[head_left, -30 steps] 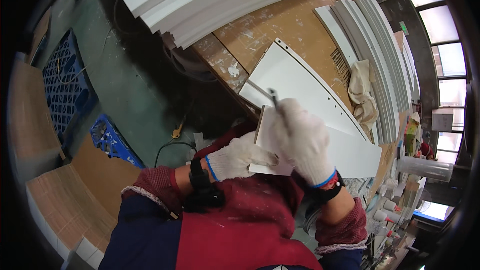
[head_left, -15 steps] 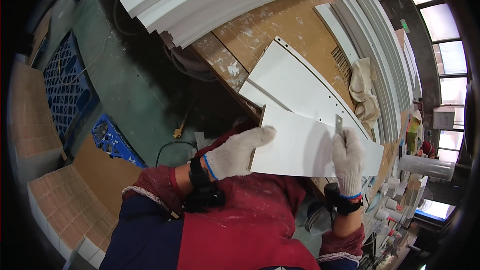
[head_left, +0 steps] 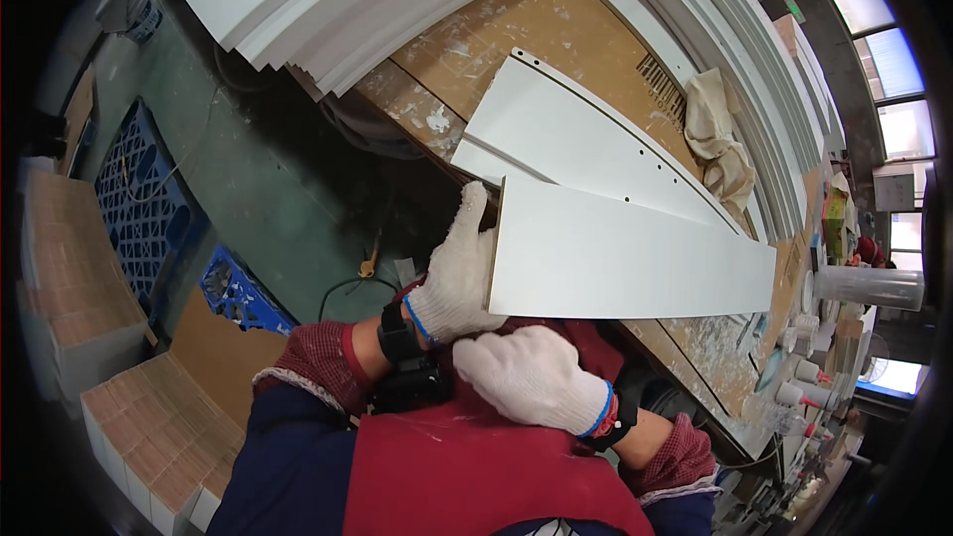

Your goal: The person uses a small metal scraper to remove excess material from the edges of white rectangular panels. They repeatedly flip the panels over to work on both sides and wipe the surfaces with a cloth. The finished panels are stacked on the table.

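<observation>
Head view: the front white board [head_left: 635, 258] is the landmark. It lies flat, its right part over a second white board [head_left: 586, 134] with holes along its far edge, on the desk [head_left: 556, 30]. The front board's left end juts past the desk's edge toward the person, which is probably why the left hand [head_left: 449, 273] is against that end, apparently steadying or propping it. The left thumb stands up, off the board's face; the other fingers are mostly hidden, so I cannot tell whether they grip its underside. Just below the board's near edge, before the apron [head_left: 476, 457], the right hand [head_left: 536, 377] is curled, fingers folded together; whether anything is inside cannot be seen. Beyond the board, a beige cloth [head_left: 710, 119] lies against the right-hand panel stack [head_left: 735, 69], and another panel stack [head_left: 377, 0] stands to the far left, both perhaps set back to leave working room.
</observation>
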### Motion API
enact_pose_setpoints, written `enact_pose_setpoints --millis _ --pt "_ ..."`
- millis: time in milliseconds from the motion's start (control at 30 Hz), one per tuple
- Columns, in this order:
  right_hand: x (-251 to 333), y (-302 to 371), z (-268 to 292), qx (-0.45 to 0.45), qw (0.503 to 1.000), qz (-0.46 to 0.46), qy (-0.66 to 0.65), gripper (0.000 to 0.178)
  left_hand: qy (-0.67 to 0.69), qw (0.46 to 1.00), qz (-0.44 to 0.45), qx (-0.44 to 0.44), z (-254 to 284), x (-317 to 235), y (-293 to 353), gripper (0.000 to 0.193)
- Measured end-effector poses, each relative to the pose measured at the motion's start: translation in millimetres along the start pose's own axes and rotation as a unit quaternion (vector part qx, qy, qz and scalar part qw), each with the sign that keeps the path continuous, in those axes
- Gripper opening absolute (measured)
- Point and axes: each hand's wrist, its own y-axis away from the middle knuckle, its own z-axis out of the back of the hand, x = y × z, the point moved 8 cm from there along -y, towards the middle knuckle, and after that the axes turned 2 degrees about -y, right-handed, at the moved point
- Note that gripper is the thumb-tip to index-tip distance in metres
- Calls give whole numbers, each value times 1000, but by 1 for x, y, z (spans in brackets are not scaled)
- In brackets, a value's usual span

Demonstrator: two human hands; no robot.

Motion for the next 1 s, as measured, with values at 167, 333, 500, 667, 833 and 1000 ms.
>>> enact_pose_setpoints --millis 167,333,500,667,833,1000 --pt "-59 70 51 -248 951 -129 -134 10 22 996 14 86 -7 -2 6 78" --pt "-137 176 69 -380 812 -443 -16 13 -8 999 -11 -39 5 -2 5 76" --pt "-101 120 61 -316 876 -348 110 9 -18 999 -27 -17 6 -1 4 75" --pt "-19 8 20 -94 992 -53 69 6 0 1000 -13 4 11 -1 -1 76" --pt "-46 36 35 -85 982 -101 -136 7 -289 956 -54 -20 10 -12 7 73" --pt "-115 147 40 -262 849 -372 -267 14 -120 987 -98 -50 37 -36 21 40"
